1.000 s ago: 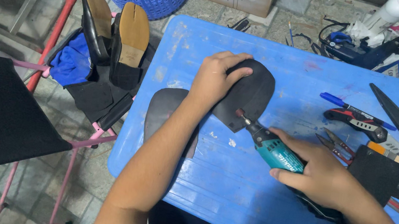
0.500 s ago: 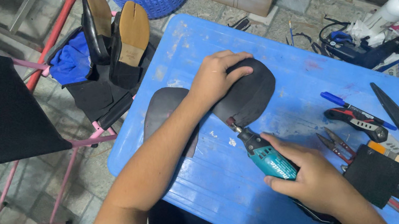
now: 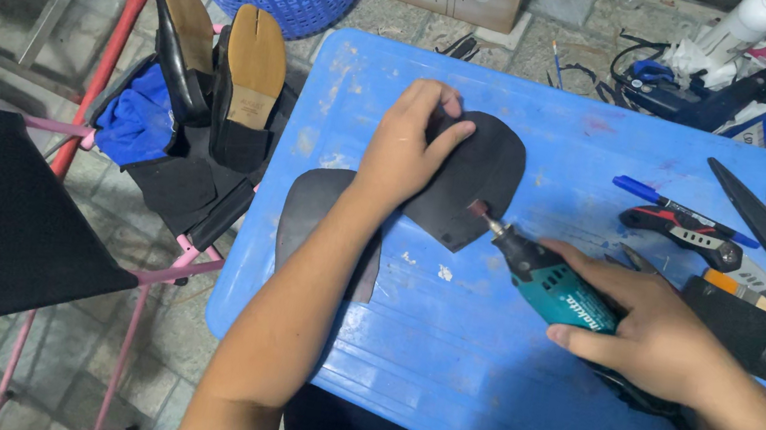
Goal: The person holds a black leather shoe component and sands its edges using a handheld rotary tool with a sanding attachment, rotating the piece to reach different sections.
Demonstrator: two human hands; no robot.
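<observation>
left hand (image 3: 404, 153) pressed flat on thin, floppy rubber sole piece (image 3: 474, 183) mid-worktop (image 3: 438, 385); right hand (image 3: 658, 337) clamped on rotary tool (image 3: 550, 282), needed pinning near edge.

Second dark sole piece (image 3: 306, 219) half under forearm.

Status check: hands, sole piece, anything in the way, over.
Left hand flat on black sole piece. Right hand grips teal rotary tool, bit at sole's edge. Second sole under left forearm; nothing blocking.
</observation>
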